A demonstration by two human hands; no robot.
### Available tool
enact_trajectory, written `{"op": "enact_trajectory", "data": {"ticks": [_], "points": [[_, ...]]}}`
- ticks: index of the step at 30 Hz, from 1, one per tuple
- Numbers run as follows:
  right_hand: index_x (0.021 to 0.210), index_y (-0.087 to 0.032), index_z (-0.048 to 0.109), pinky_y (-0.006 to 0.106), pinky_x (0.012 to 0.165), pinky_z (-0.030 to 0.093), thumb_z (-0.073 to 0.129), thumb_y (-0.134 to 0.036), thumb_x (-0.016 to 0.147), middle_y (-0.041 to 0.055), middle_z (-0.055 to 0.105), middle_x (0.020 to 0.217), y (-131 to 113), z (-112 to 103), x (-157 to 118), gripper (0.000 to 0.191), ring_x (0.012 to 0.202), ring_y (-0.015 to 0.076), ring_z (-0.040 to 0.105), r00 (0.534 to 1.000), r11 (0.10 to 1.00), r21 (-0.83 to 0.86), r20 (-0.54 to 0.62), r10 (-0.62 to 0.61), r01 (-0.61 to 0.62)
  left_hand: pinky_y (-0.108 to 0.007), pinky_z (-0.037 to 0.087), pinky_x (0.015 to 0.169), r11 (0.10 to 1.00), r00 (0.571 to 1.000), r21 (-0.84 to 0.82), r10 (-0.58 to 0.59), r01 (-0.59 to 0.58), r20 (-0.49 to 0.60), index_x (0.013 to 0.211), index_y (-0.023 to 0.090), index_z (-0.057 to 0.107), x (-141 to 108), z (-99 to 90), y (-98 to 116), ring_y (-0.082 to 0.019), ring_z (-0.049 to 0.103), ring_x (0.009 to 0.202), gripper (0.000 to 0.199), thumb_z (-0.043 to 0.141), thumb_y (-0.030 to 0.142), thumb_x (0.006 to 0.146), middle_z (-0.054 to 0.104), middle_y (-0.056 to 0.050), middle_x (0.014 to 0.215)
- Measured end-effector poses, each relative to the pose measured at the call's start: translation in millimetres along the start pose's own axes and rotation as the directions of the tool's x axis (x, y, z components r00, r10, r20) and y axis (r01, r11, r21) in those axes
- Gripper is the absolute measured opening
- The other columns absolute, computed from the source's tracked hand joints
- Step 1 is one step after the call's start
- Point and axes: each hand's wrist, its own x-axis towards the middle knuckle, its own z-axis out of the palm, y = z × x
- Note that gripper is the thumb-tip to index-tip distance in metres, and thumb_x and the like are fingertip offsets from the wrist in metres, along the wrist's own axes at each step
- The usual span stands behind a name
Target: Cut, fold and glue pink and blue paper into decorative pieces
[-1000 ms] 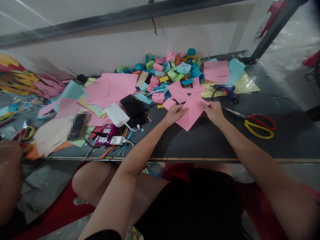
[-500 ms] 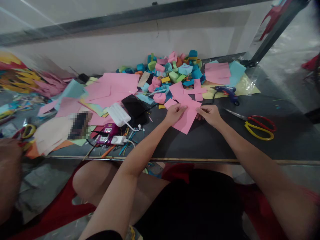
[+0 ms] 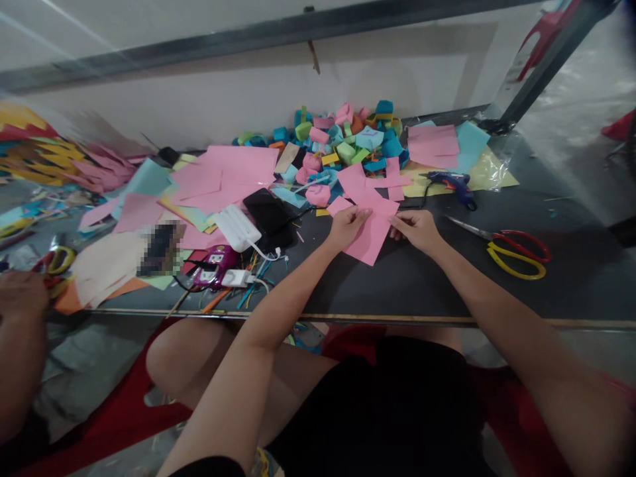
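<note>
A pink sheet of paper (image 3: 371, 244) is held just over the dark table, one corner pointing toward me. My left hand (image 3: 346, 226) is closed on its left side, the thumb lying on top. At the right edge, my right hand (image 3: 418, 230) pinches the sheet between thumb and fingers; some of those fingertips are hidden. Another pink piece (image 3: 355, 182) and a pink cross-shaped cutout (image 3: 394, 177) lie just beyond. To the right of my right hand rest scissors with one red and one yellow handle (image 3: 519, 255). A blue glue gun (image 3: 454, 184) lies behind them.
Small folded paper shapes (image 3: 342, 142) in several colours are heaped against the wall. Left of my hands are a white power bank (image 3: 237, 227), a black phone (image 3: 265, 212) and a purple power strip (image 3: 216, 265). Another person's hand (image 3: 22, 295) is at the far left.
The sheet and both my hands stay almost in place, the sheet's right corner shifting very slightly left. The other person's hand at far left has moved a little.
</note>
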Motion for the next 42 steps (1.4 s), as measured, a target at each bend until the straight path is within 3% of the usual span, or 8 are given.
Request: {"op": "enact_trajectory", "data": {"ticks": [36, 42], "points": [[0.067, -0.019, 0.07, 0.026, 0.051, 0.05, 0.071, -0.072, 0.078, 0.0052, 0.07, 0.058, -1.2, -1.1, -1.2, 0.054, 0.047, 0.0129, 0.061, 1.0, 0.999, -0.045, -0.001, -0.014, 0.014, -0.031, 0.021, 0.056, 1.0, 1.0, -0.003, -0.008, 0.008, 0.006, 0.06, 0.023, 0.037, -1.1, -1.2, 1.3, -0.012, 0.028, 0.06, 0.068, 0.058, 0.083, 0.083, 0.03, 0.004, 0.061], [0.069, -0.019, 0.071, 0.028, 0.053, 0.051, 0.065, -0.071, 0.082, 0.0059, 0.071, 0.06, 2.2, 1.0, 1.5, 0.054, 0.049, 0.0149, 0.062, 1.0, 0.996, -0.088, 0.019, -0.021, 0.022, -0.03, 0.02, 0.056, 1.0, 1.0, 0.005, -0.007, 0.007, 0.001, 0.059, 0.022, 0.037, -0.9, -1.2, 2.7, -0.012, 0.028, 0.059, 0.072, 0.056, 0.089, 0.079, 0.03, 0.004, 0.058]]}}
